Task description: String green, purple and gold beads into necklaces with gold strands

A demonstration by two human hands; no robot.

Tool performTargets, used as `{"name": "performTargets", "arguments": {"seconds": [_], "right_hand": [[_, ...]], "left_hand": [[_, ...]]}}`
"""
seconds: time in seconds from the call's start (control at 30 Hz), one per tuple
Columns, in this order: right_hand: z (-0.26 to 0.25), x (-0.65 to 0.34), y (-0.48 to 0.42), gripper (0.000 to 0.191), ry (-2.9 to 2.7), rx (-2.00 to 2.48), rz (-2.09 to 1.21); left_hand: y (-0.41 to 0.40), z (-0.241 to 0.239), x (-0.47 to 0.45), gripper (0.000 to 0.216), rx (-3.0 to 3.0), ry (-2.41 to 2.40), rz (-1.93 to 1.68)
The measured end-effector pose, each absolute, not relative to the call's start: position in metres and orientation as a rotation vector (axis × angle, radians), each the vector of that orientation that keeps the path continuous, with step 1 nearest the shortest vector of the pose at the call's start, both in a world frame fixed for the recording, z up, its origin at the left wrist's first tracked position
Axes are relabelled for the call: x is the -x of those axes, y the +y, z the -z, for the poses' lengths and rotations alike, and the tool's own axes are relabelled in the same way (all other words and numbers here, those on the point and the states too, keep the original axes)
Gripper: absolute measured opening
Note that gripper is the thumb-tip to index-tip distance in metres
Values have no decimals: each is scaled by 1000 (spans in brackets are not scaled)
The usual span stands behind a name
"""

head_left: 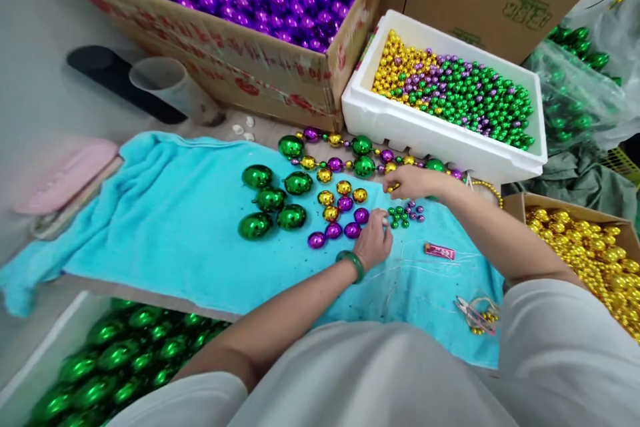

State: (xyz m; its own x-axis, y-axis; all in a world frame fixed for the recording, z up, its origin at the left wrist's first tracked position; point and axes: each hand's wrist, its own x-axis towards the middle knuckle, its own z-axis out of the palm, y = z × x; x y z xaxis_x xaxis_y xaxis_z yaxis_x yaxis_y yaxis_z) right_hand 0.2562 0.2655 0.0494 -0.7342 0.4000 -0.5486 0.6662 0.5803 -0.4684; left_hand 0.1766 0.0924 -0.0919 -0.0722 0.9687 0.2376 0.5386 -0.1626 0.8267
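Observation:
My left hand, with a green bangle at the wrist, is closed in a pinch beside a small group of green beads and purple beads; what its fingers hold is hidden. Farther up, my right hand pinches a gold bead, partly covered by the fingers. Left of the hands lie large green beads, purple beads and gold beads. A strung bead garland runs behind them. Thin clear thread lies on the turquoise towel.
Behind stand a cardboard box of purple beads and a white foam box of small mixed beads. Gold beads fill a box at right; green ones fill a bin at lower left. Pliers and a red packet lie on the towel.

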Motion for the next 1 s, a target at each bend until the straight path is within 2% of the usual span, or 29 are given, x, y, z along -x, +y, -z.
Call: {"name": "performTargets", "arguments": {"seconds": [0.13, 0.3, 0.43, 0.57, 0.7, 0.83, 1.0], "right_hand": [[-5, -262, 239, 28, 2466, -985, 840], [4, -270, 242, 33, 2425, -1063, 903], [-14, -271, 244, 28, 2462, -1087, 862], [-63, -262, 282, 25, 2695, -1135, 766], [-110, -241, 359, 34, 2857, -1472, 229], [-105, -208, 414, 33, 2671, -1420, 124], [-89, -182, 422, 27, 2591, -1364, 163]], "left_hand": [[91, 92, -179, 48, -1686, 1631, -1209], [92, 90, -179, 62, -1671, 1613, -1185], [89, 87, -177, 61, -1700, 1654, -1159], [87, 89, -174, 57, -1724, 1694, -1094], [87, 94, -170, 52, -1748, 1710, -1064], [85, 98, -169, 48, -1783, 1728, -1027], [86, 97, -170, 47, -1803, 1735, -1014]]}}
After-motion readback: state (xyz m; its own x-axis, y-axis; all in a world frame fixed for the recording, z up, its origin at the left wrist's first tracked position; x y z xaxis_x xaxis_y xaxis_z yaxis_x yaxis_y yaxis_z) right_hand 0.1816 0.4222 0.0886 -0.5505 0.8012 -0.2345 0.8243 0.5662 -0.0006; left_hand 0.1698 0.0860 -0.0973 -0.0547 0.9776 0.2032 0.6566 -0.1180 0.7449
